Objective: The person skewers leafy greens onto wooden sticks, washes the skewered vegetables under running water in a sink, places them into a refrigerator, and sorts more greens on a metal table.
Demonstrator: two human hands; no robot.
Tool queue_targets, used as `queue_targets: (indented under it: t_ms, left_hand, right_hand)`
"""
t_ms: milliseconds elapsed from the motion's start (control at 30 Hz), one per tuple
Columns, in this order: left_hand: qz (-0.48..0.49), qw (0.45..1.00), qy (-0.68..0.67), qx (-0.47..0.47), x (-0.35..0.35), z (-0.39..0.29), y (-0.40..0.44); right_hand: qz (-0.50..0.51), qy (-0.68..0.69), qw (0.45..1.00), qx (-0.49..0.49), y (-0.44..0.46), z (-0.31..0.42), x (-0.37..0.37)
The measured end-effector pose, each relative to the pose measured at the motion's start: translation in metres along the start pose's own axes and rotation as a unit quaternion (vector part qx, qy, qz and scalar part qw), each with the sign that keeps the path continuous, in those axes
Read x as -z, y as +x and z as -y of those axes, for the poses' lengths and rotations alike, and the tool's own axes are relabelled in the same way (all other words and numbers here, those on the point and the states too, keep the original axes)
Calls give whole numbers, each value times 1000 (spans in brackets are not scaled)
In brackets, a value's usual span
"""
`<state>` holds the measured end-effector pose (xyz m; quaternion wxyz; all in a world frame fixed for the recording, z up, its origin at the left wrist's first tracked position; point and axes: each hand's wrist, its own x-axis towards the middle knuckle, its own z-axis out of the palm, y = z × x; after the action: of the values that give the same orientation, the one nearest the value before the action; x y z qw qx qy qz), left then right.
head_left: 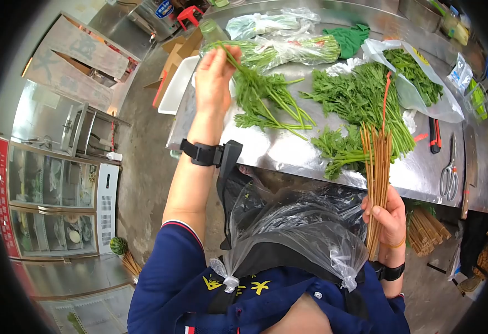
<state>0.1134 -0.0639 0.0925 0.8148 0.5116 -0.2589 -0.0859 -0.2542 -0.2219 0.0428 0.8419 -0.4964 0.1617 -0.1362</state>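
Note:
My left hand (213,80) is raised over the left part of the metal table, fingers pinched on the stem of a leafy green sprig (247,83). Loose green stalks (288,103) lie on the table just right of it. Near the table's front edge my right hand (387,220) is wrapped round a bundle of thin brown sticks (377,183), which stand nearly upright. Behind the sticks spreads a large pile of leafy greens (361,94), and a smaller bunch (338,150) lies at its front left.
The metal table (272,145) holds plastic-wrapped greens (288,51), a green cloth (355,39), a plastic bag of leaves (413,78), red-black cutters (435,136), scissors (449,178) and a long knife (469,172). A white bin (173,92) stands at its left.

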Motion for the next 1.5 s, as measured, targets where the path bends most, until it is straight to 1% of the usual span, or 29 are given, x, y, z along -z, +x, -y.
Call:
queue_targets:
  t_ms: [33,67,133,167,200,267,367,400,467,533,567,600,667,767,800,867,967,1067,1133,1233,1300,1400,1500]
  left_hand:
    - [7,999,-36,-20,-3,-8,6]
    - [7,999,-35,-20,1,-3,14]
    - [116,991,67,4,10,11,23]
    - [61,971,165,165,9,23,18]
    - [64,959,241,138,0,18,10]
    - [71,981,174,38,-11,-1,13]
    - [59,998,-26,14,-24,-41,17]
    - [14,999,-29,-2,-24,-48,20]
    - [-31,999,-30,24,-9,-37,28]
    - [-24,993,6,112,-16,-33,14]
    - [-17,991,40,127,-24,-32,3]
    - [-17,990,40,131,-27,-29,-7]
    - [46,977,67,198,-32,-25,-25]
    - [93,956,-30,278,-42,-13,-59]
    - [110,954,-35,278,-48,-10,-74]
    - [167,930,22,326,-59,-11,-100]
    - [139,905,-33,400,-67,-6,-126]
    - [136,894,-51,423,-63,-5,-127]
    - [142,894,-63,420,-64,-11,-128]
    - [163,884,-75,431,-65,-17,-130]
    - [164,887,-64,428,-64,-17,-131]
    - [172,887,-54,426,-62,-20,-133]
    - [169,889,-36,425,-63,-22,-135]
  right_hand:
    - [0,1,1000,-1,1,0,-1]
    - [4,-1,1000,4,1,0,-2]
    - [7,-8,1000,8,-1,0,-3]
    - [2,-16,1000,-4,-2,-1,-3]
    - [-1,-24,1000,-13,0,0,-3]
    - [-3,-11,1000,2,1,-1,-5]
    - [0,7,1000,0,1,-1,-1]
    - [1,4,1000,3,3,0,-3]
    - [7,-7,1000,-10,5,0,-6]
    - [11,-18,1000,-14,7,1,-6]
    - [14,-24,1000,-9,7,1,-6]
    - [16,-30,999,-7,5,1,-6]
    - [10,-22,1000,-10,6,2,-7]
    - [-5,-43,998,-36,7,4,-15]
    - [-8,-44,998,-38,8,4,-17]
    - [-5,-115,993,-30,8,1,-21]
    - [13,-139,989,-48,10,3,-26]
    - [19,-144,987,-61,9,-2,-29]
    - [36,-179,982,-48,11,-2,-29]
    - [41,-179,981,-60,12,-2,-33]
    - [45,-181,980,-63,12,-2,-33]
    - [53,-221,973,-40,13,-3,-32]
    - [51,-197,977,-66,13,-1,-35]
